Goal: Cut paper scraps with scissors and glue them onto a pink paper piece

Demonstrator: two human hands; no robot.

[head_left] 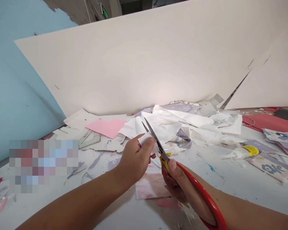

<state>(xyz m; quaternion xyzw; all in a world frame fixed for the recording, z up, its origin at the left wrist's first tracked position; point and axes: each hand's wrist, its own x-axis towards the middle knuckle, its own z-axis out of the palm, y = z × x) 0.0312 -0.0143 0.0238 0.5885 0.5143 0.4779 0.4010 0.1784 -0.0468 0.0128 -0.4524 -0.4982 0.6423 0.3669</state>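
My left hand (136,156) pinches a small white piece of paper (145,139) between thumb and fingers. In my right hand (177,179) is a pair of scissors (194,183) with red and yellow handles. The blades are slightly apart and point up and away from me, right beside the white piece. Part of the piece lies behind my left thumb, so I cannot tell whether the blades touch it. Below my hands, a pale pink patterned piece (150,187) lies flat on the table (125,210).
White sheets (163,124) and a pink sheet (108,127) lie heaped behind my hands. To the right are a glue bottle (242,152), a patterned packet (273,167) and red material (268,121). A white panel (146,64) stands along the back. Scraps litter the left side.
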